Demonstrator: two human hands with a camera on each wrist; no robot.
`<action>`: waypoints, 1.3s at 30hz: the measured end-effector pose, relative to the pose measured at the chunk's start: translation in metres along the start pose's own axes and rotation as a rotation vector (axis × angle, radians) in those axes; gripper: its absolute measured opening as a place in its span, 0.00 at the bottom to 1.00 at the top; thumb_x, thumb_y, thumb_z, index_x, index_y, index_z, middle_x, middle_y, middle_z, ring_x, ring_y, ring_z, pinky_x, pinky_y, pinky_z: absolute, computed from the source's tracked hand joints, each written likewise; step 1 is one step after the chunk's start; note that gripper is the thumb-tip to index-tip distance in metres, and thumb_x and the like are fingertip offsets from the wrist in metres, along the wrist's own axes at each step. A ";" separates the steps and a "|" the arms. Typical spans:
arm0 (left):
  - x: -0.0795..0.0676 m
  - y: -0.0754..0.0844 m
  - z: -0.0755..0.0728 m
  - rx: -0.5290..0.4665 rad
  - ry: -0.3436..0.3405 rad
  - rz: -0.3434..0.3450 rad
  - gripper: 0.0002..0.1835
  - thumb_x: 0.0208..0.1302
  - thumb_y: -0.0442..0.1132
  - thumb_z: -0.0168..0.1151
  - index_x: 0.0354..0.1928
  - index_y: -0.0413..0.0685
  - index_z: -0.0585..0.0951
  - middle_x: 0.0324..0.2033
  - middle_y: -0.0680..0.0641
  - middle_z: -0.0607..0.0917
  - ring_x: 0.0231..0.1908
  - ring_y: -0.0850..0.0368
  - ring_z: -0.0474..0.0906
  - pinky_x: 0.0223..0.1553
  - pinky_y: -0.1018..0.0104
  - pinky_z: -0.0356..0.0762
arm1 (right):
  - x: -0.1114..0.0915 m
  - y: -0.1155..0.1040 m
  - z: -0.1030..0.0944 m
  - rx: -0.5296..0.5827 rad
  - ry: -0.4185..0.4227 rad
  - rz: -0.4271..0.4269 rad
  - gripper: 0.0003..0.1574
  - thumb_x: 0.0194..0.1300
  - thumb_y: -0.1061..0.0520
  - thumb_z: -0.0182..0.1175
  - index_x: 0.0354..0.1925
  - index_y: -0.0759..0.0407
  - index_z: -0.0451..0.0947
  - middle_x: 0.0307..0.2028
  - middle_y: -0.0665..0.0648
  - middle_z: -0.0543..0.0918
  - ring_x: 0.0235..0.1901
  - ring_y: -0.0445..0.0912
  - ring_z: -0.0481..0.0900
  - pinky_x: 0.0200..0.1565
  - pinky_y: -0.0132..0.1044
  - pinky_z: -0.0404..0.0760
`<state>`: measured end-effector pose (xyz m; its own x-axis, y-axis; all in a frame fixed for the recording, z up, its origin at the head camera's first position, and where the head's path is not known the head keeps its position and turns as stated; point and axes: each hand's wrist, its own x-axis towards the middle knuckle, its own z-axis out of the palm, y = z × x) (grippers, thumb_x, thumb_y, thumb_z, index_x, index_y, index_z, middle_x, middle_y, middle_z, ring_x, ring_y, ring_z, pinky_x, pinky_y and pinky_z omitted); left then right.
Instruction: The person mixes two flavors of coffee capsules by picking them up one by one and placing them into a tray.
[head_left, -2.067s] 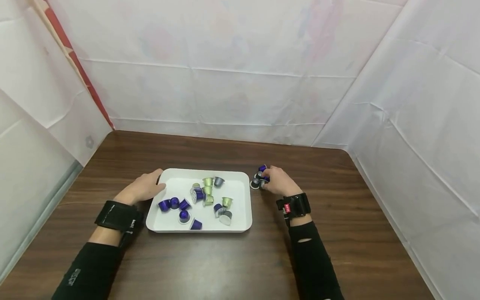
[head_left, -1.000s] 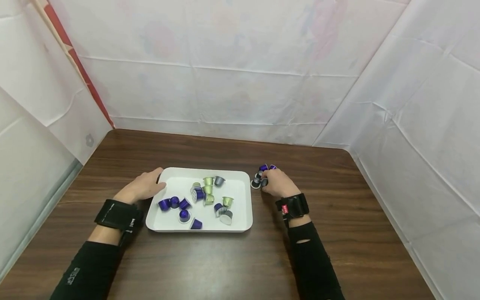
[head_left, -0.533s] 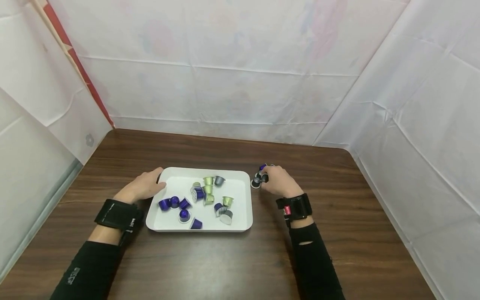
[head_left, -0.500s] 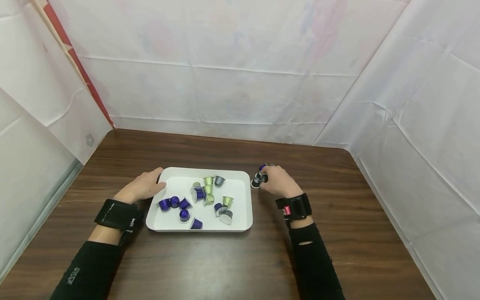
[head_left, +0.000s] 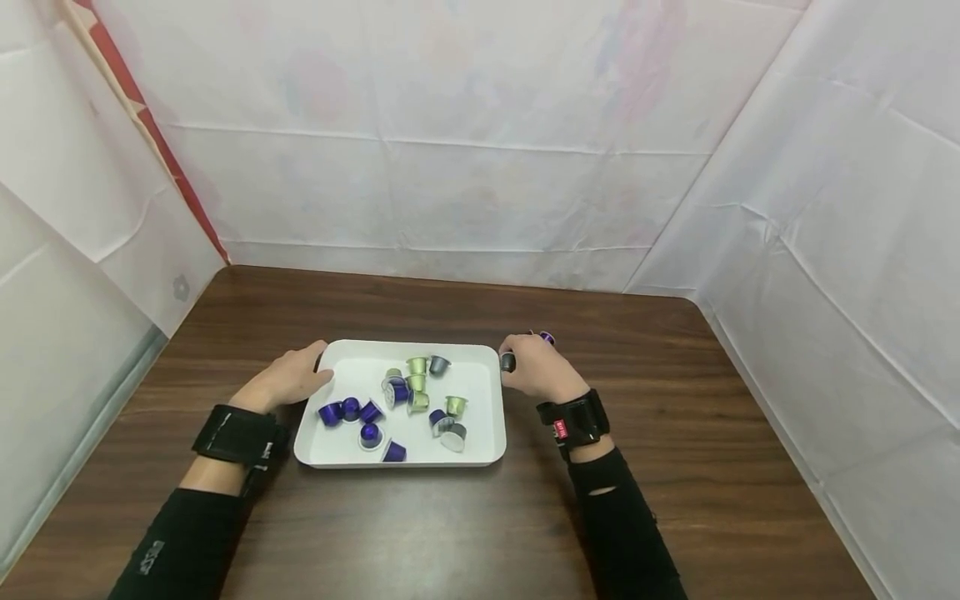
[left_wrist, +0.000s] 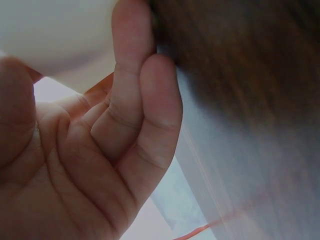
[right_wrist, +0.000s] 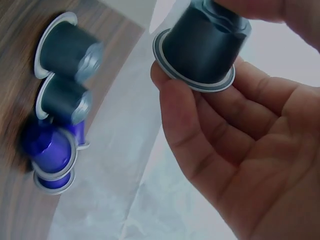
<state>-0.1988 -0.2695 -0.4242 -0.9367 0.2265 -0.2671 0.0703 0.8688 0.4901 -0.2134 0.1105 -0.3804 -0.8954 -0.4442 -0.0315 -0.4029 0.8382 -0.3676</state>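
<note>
A white tray (head_left: 483, 417) lies on the table with several purple capsules (head_left: 330, 414), green capsules (head_left: 455, 406) and grey capsules (head_left: 438, 364) scattered in it. At its left rim my left hand (head_left: 288, 377) holds on, the tray edge between thumb and fingers in the left wrist view. Just off the right rim, my right hand (head_left: 542, 367) pinches a dark coffee capsule (right_wrist: 202, 47) by its flange and its base. Behind that hand, two dark capsules (right_wrist: 65, 47) and several purple ones (right_wrist: 50, 150) rest on the table; the hand mostly hides them in the head view.
The brown wooden table (head_left: 450, 533) is enclosed by white sheeting (head_left: 450, 192) at the back and both sides. A red and beige strip (head_left: 142, 125) runs down the back left corner. Black bands (head_left: 573, 421) wrap both wrists.
My right hand has taken hold of a dark capsule from the table group and moved left to the tray's right rim. My left hand stays at the left rim.
</note>
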 end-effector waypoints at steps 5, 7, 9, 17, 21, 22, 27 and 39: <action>-0.002 0.000 0.001 -0.007 -0.001 -0.005 0.31 0.70 0.42 0.48 0.67 0.29 0.54 0.59 0.23 0.65 0.57 0.27 0.63 0.53 0.35 0.62 | 0.002 -0.012 0.001 -0.021 -0.029 -0.059 0.17 0.56 0.60 0.61 0.46 0.62 0.77 0.35 0.52 0.79 0.29 0.42 0.73 0.31 0.33 0.73; -0.002 0.000 0.000 -0.006 0.005 -0.001 0.31 0.70 0.42 0.48 0.67 0.28 0.55 0.59 0.23 0.65 0.57 0.27 0.63 0.53 0.34 0.62 | 0.004 -0.019 0.000 -0.042 -0.036 -0.080 0.18 0.57 0.59 0.61 0.47 0.62 0.77 0.37 0.52 0.79 0.30 0.41 0.74 0.33 0.32 0.74; -0.001 0.000 0.000 -0.006 0.012 0.004 0.31 0.70 0.42 0.49 0.66 0.28 0.55 0.59 0.23 0.65 0.57 0.27 0.63 0.53 0.34 0.62 | 0.006 -0.028 -0.002 -0.054 -0.039 -0.103 0.19 0.57 0.59 0.62 0.48 0.62 0.77 0.38 0.53 0.80 0.30 0.41 0.74 0.33 0.31 0.75; 0.002 -0.002 0.002 -0.007 0.023 0.021 0.31 0.69 0.41 0.49 0.66 0.28 0.56 0.58 0.23 0.66 0.57 0.27 0.64 0.53 0.34 0.62 | 0.017 -0.058 -0.007 -0.137 -0.070 -0.243 0.17 0.57 0.61 0.62 0.46 0.63 0.77 0.37 0.53 0.78 0.31 0.42 0.72 0.33 0.31 0.72; 0.003 -0.002 0.001 -0.007 0.020 0.020 0.31 0.69 0.42 0.49 0.66 0.28 0.55 0.59 0.23 0.66 0.57 0.27 0.64 0.53 0.35 0.62 | 0.025 -0.069 -0.005 -0.169 -0.085 -0.302 0.16 0.57 0.63 0.61 0.46 0.64 0.77 0.35 0.53 0.76 0.31 0.43 0.70 0.34 0.31 0.71; 0.003 -0.001 0.001 -0.007 0.018 0.021 0.31 0.69 0.42 0.49 0.66 0.28 0.55 0.59 0.23 0.66 0.57 0.27 0.64 0.53 0.35 0.62 | 0.027 -0.072 -0.004 -0.178 -0.088 -0.315 0.16 0.58 0.63 0.61 0.46 0.65 0.77 0.36 0.53 0.76 0.32 0.43 0.70 0.34 0.31 0.71; 0.003 -0.001 -0.001 -0.002 0.016 0.022 0.31 0.69 0.42 0.50 0.66 0.28 0.56 0.58 0.23 0.66 0.56 0.27 0.65 0.53 0.35 0.63 | 0.035 -0.089 0.004 -0.220 -0.122 -0.367 0.17 0.59 0.64 0.58 0.49 0.65 0.76 0.40 0.54 0.78 0.36 0.42 0.72 0.42 0.32 0.73; 0.003 0.002 -0.001 -0.008 0.022 0.024 0.30 0.69 0.41 0.50 0.65 0.29 0.57 0.57 0.23 0.68 0.55 0.28 0.67 0.51 0.35 0.64 | 0.053 -0.125 0.028 -0.262 -0.177 -0.405 0.19 0.60 0.58 0.63 0.50 0.58 0.77 0.42 0.50 0.79 0.39 0.39 0.74 0.45 0.31 0.73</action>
<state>-0.2022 -0.2676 -0.4234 -0.9422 0.2371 -0.2367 0.0902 0.8598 0.5026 -0.2055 -0.0265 -0.3623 -0.6209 -0.7776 -0.0995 -0.7652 0.6287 -0.1387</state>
